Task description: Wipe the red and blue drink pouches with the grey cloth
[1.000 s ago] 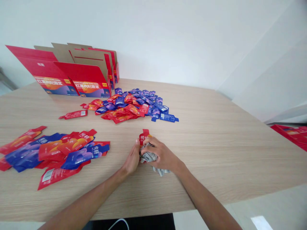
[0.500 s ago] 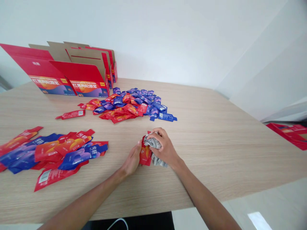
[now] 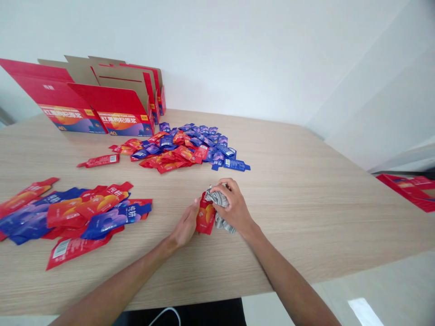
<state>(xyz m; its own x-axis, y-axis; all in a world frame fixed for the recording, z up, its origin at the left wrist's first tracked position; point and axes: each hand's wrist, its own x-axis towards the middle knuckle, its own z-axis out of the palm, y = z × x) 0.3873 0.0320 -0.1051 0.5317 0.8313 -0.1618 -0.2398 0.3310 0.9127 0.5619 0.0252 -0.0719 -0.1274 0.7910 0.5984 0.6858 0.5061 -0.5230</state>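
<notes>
A red pouch (image 3: pixel 205 218) with an orange fruit print is upright just above the table's near middle. My left hand (image 3: pixel 185 223) grips its left edge, thumb on the front. In my right hand (image 3: pixel 235 206) is a crumpled grey striped cloth (image 3: pixel 219 197), pressed against the pouch's upper right. The cloth hides the pouch's top, and part of it hangs below my right hand. To the left lies a pile of red and blue pouches (image 3: pixel 115 222), overlapping each other.
Farther back is a heap of smaller-looking red and blue pouches (image 3: pixel 183 147). A single red pouch (image 3: pixel 99 161) lies left of it. Open red cartons (image 3: pixel 124 115) stand against the wall at the back left. Another red carton (image 3: pixel 408 188) shows beyond the table's right edge.
My right hand and the cloth have shifted slightly over the pouch, covering its top corner. The left hand keeps its hold. The whole view has moved a little.
</notes>
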